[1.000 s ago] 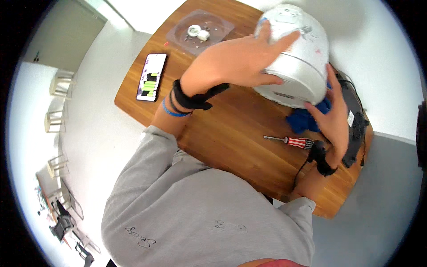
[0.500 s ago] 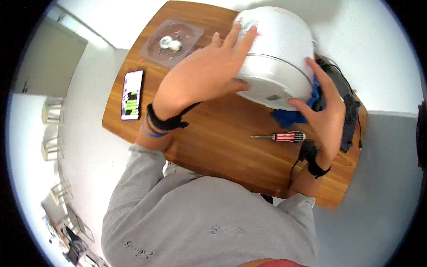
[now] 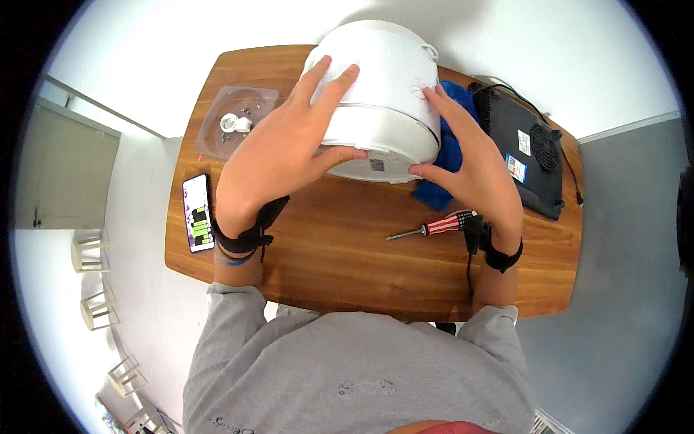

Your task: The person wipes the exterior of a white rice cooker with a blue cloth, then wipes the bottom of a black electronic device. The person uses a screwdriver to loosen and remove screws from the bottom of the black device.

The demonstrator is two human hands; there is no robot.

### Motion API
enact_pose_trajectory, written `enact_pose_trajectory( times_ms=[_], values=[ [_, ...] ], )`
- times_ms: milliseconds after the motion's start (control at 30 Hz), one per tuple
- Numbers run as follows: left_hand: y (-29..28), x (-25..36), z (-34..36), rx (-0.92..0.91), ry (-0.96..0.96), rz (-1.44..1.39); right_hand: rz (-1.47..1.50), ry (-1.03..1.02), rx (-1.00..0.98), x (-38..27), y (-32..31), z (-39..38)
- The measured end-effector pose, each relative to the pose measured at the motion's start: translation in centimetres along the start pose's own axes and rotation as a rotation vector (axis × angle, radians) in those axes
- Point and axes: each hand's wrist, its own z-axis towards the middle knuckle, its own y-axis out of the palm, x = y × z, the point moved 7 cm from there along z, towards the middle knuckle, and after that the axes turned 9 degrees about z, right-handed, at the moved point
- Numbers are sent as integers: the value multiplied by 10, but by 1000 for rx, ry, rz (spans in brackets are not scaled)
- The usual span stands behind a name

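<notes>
Between both hands (image 3: 271, 155), white drum-shaped appliance (image 3: 390, 79), held, tilted

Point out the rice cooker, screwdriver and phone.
Rice cooker (image 3: 385, 92): head view, on its white side wall.
Screwdriver (image 3: 440, 225): head view, on its striped handle.
Phone (image 3: 197, 213): head view, on its lit screen.

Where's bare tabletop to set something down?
Biggest patch: near middle of the wooden table, bounded by left hand, white rice cooker, screwdriver and near edge. Smaller: near right corner, between right hand, black vented appliance and table edge. Crowded: far right, with that appliance and blue cloth; left side, with phone and plastic tray.
</notes>
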Motion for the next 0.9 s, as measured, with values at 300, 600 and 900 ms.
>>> enact_pose_trajectory(
  times_ms=[300,600,900],
  values=[
    [1,-2,0,16,20,58,-59,-31,-26,-5,5,-1],
    [-5,-7,-1,-28,-23,16,-131,-110,-17,-1,7,3],
    [-5,14,6,84,97,172,-224,-130,-44,-7,0,0]
  ],
)
